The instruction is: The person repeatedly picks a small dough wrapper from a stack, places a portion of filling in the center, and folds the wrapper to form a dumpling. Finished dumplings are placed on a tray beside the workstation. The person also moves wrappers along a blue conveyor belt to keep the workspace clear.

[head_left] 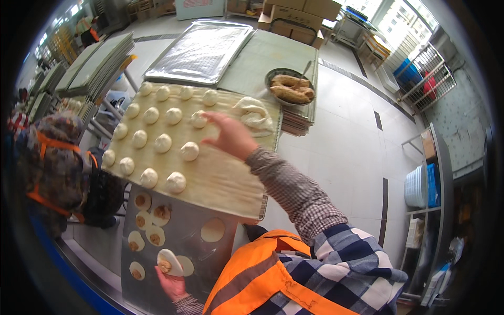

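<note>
Dough on both sides, one piece per hand. Holds, in the left hand (pixel 172 283) at the lower edge, a filled dough round (pixel 169 262), its pale rim folded partway up over a brown filling, fingers curled under it. Reaches, with the right hand (pixel 231 137), up and away from the body over a cloth-lined tray (pixel 220 184); fingers loosely spread, not closed, tips at a dough ball (pixel 198 119) in the far rows. Cannot tell whether touching or just above. Lies well apart from the left hand, far nearer the right one.

Carries, on the cloth, smooth white balls in slanting rows, filling the left part and leaving the part near the right forearm bare. Runs, by its long axis, from the person's lower left toward the upper right. Bears also a larger lump of unshaped dough (pixel 254 113) at its far right corner, just beside the right hand.

Holds, on the metal tray (pixel 178 231) below it, flat rounds, most with a dab of brown filling, one plain. Shows, farther off, a round pan (pixel 273 76) with browned ring breads.
</note>
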A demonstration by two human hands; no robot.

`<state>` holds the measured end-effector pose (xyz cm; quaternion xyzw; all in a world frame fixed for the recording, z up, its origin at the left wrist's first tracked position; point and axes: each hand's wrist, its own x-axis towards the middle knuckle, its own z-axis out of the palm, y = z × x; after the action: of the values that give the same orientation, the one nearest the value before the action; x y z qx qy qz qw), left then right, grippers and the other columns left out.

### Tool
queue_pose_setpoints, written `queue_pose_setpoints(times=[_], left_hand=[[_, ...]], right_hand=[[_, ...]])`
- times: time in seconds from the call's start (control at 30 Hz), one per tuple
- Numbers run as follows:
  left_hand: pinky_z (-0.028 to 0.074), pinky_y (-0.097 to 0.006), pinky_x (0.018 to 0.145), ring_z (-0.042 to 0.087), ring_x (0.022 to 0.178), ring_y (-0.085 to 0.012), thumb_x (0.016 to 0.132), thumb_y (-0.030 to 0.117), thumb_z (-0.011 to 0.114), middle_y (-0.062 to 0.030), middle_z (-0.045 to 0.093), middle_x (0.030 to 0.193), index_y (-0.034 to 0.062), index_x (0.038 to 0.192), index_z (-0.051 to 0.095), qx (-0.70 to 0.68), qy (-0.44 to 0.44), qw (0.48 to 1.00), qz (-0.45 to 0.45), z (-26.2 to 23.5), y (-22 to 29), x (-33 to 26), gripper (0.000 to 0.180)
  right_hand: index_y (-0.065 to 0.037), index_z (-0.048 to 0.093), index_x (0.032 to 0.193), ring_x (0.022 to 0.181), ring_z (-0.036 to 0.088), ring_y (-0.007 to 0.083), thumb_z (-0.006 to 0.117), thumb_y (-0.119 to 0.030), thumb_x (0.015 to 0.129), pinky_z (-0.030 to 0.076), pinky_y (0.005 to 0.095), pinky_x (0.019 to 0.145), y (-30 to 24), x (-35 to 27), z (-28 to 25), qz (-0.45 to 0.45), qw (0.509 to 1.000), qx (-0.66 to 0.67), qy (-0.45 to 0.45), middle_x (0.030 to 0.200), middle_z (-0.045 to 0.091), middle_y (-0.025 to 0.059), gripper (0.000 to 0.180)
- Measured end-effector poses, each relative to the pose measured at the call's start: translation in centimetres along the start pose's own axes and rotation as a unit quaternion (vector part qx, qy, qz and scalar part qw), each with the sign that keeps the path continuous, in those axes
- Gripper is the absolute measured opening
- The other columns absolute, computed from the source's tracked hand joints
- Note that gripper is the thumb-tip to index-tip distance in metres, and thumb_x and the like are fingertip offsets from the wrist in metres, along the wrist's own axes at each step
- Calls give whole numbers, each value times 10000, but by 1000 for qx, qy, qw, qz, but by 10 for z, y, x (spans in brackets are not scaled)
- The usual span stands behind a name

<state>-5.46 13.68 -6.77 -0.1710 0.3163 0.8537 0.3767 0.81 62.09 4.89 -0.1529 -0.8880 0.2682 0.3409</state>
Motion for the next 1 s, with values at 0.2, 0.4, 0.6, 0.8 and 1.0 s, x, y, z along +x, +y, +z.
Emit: queue_pose_setpoints(times=[0.2,0.4,0.6,0.8,1.0], left_hand=[[470,-411,956,568,1131,-254,994,293,480,-126,572,1249,3,1289,483,187,-105,977,3,127,-54,7,413],[450,-393,988,556,1096,-222,989,208,487,-90,570,1172,-5,1286,461,34,-307,937,-161,244,-113,55,366],[428,-380,1020,534,1149,-208,951,97,534,-83,535,1247,19,1363,396,197,-244,939,-144,314,-169,75,441],[451,-370,1000,545,1168,-197,940,88,560,-71,553,1253,33,1331,443,120,-415,866,-253,357,-216,121,412],[490,-359,950,574,1125,-198,948,105,552,-76,568,1228,33,1306,463,185,-338,885,-260,393,-259,138,376]], right_hand=[[-66,635,1140,759,656,227,698,-330,817,517,355,701,152,5,-199,281,912,-157,254,790,669,93,422],[-24,694,975,777,664,284,572,-397,904,515,395,708,235,36,-220,300,938,-141,103,809,685,156,399],[11,648,780,685,618,371,527,-286,926,503,463,636,233,29,-239,153,934,-282,157,706,625,200,352],[14,625,757,643,601,363,495,-229,925,492,470,598,227,29,-234,169,930,-294,140,664,608,197,323],[-13,578,724,584,561,361,497,-195,936,439,468,550,202,4,-268,64,953,-227,190,630,572,185,291]])
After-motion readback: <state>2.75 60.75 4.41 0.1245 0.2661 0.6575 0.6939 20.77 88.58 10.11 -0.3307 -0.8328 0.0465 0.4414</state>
